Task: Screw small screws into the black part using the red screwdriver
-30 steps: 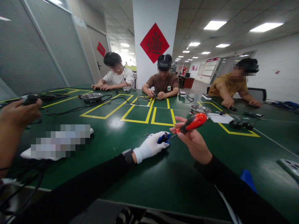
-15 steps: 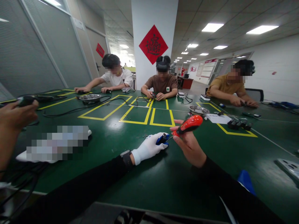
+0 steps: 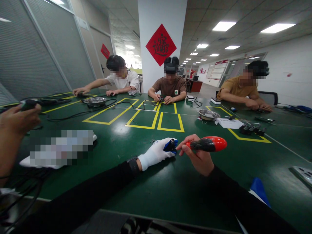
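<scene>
My left hand (image 3: 156, 153), in a white glove, rests on the green table (image 3: 151, 191) and grips a small blue part with a metal fitting (image 3: 171, 145). My right hand (image 3: 198, 158), bare, is wrapped round a screwdriver with a red and black handle (image 3: 208, 144). The screwdriver lies almost level, its tip pointing left at the metal fitting. A dark watch sits on my left wrist (image 3: 133, 164). A few tiny screws (image 3: 153, 141) lie on the table just behind my gloved hand.
Three people sit across the table working with their hands. Another person's hand (image 3: 14, 122) holds a dark object at the left. Two metal bowls (image 3: 95, 101) (image 3: 208, 114), black cables (image 3: 80, 112), yellow tape rectangles (image 3: 156, 120), dark parts (image 3: 251, 130) and a paper sheet lie around.
My right hand has lowered and tilted the screwdriver from an upward slant to nearly level, with its tip at the blue part. A person opposite has stretched an arm out to the left.
</scene>
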Available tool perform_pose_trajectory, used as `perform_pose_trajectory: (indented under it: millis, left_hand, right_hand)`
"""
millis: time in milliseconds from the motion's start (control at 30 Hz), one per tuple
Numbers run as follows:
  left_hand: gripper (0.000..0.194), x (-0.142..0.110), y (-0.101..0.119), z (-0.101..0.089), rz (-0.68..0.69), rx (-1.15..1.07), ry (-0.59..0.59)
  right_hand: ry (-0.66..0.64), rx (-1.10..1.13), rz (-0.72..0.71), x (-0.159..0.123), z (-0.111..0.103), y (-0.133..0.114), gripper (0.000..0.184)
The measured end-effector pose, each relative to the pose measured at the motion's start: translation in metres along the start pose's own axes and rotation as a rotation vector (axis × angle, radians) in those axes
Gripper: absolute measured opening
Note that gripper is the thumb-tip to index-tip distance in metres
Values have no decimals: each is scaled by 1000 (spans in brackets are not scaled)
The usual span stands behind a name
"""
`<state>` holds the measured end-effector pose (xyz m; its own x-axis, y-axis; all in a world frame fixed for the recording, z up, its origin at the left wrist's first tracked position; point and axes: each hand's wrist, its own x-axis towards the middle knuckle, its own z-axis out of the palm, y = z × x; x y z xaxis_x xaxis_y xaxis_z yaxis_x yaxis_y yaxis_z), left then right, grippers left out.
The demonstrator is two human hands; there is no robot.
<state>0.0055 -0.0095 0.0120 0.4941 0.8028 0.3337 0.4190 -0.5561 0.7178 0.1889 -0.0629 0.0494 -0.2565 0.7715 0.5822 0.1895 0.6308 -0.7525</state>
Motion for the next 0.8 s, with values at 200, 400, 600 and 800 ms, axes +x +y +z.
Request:
perform_pose_trajectory:
  millis: [200, 400, 600, 800]
  left_hand:
    - [51, 0, -2, 0, 4, 34, -1]
    - [51, 0, 0, -1, -11, 25, -9]
    - [50, 0, 1, -2, -3, 37, -7]
    - [47, -2, 6, -2, -6, -13, -27]
  right_hand:
    - [-12, 25, 10, -1, 0, 1, 10]
    - [-1, 20, 3, 0, 2, -2, 9]
    - [-41, 10, 10, -2, 0, 0, 8]
    - [-33, 37, 8, -2, 1, 2, 9]
